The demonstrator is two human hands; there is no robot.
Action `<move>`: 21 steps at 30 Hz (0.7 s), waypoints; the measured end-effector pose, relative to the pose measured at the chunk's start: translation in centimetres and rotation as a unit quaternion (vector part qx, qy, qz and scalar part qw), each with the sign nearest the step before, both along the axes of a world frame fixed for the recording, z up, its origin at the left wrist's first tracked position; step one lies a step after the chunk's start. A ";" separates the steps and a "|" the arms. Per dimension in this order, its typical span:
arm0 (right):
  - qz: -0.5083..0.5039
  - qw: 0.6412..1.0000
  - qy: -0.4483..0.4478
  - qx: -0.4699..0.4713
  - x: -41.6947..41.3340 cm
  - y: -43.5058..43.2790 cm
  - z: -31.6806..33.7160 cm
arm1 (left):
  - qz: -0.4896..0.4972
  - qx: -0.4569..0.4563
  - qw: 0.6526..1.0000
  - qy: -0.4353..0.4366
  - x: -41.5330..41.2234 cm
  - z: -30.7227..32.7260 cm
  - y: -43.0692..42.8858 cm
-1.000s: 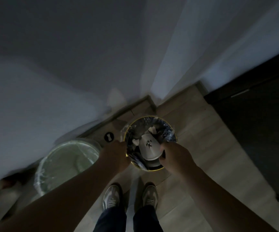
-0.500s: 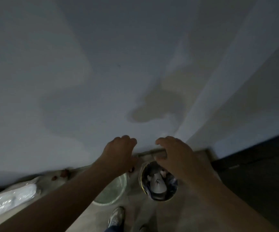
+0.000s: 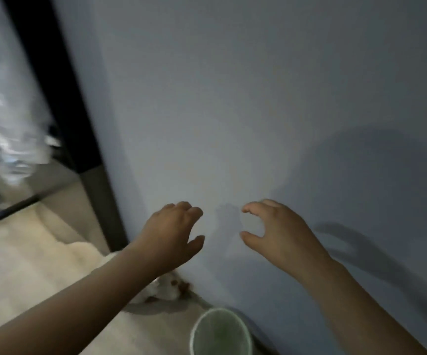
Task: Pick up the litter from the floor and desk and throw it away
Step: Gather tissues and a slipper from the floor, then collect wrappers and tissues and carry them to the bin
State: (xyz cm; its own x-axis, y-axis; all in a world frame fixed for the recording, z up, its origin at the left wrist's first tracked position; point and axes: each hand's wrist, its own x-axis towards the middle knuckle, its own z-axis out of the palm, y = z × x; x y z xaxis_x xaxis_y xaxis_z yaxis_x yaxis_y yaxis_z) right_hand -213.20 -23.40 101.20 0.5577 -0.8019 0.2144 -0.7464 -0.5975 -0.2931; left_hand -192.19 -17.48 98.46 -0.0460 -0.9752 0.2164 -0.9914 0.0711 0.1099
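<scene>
- Dim view from a head camera, facing a plain grey wall point(image 3: 258, 98), with a strip of pale floor point(image 3: 28, 265) at the lower left.
- The left hand point(image 3: 174, 234) and the right hand point(image 3: 276, 231) are both raised in front of the wall. They are near each other but apart, and each holds nothing. The fingers are loosely curled, with the thumb held away from them.
- The crumpled white litter point(image 3: 166, 288), with small brownish bits beside it, lies at the floor's edge against the wall. It is near the corner where a dark upright frame point(image 3: 84, 149) meets the wall, and the left forearm partly hides it.
- A round bin point(image 3: 193, 336) with a greenish lining stands further along the same floor edge, near the litter. It is cut off by the bottom of the view.
- A blurred white shape point(image 3: 7, 124) at the far left is too smeared to identify.
- Risk: the view is aimed at the wall rather than down, and the light is poor, so a reach could miss the clump.
- Risk: a loose grab may lift only the white part and leave or scatter the brown bits.
- Risk: the bin stands close, so a forearm or foot could tip it while bending into the corner.
</scene>
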 end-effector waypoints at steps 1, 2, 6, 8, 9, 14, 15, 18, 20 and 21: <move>0.028 1.000 -0.001 -0.006 2.7 0.3 0.5 | 0.026 -0.008 1.000 0.004 2.4 0.5 1.6; 0.047 0.999 -0.005 -0.004 4.6 0.7 0.9 | 0.048 -0.009 0.999 0.009 3.9 0.8 2.7; 0.174 0.985 -0.007 -0.011 16.7 4.5 2.2 | 0.173 -0.015 0.985 0.016 13.6 2.4 11.6; 0.231 0.973 -0.011 -0.002 22.9 7.6 2.9 | 0.232 -0.019 0.973 0.013 18.4 3.0 16.6; 0.256 0.967 -0.015 -0.002 25.9 9.4 3.2 | 0.259 -0.019 0.966 0.008 20.8 3.3 19.2; 0.343 0.938 -0.038 0.001 39.6 18.4 3.8 | 0.363 -0.018 0.931 0.003 30.7 3.8 31.3; 0.357 0.934 -0.037 0.003 42.0 20.1 3.6 | 0.377 -0.018 0.926 0.008 32.3 3.8 33.4; 0.392 0.919 -0.027 0.013 48.3 24.7 3.0 | 0.414 -0.021 0.910 0.010 36.7 3.7 38.9; 0.409 0.912 -0.018 0.027 52.1 27.0 2.6 | 0.438 -0.019 0.899 0.011 39.6 3.4 41.7; 0.416 0.909 -0.011 0.024 53.9 27.8 2.3 | 0.447 -0.017 0.894 0.012 40.9 3.1 42.9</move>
State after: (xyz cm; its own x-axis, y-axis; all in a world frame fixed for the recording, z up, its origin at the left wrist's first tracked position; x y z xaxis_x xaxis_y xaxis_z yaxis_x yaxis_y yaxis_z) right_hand -159.33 4.43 103.55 0.9712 -0.1134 0.2095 -0.0356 -0.9387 -0.3430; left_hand -151.25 25.37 101.52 0.7534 -0.6134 0.2368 -0.6517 -0.7446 0.1446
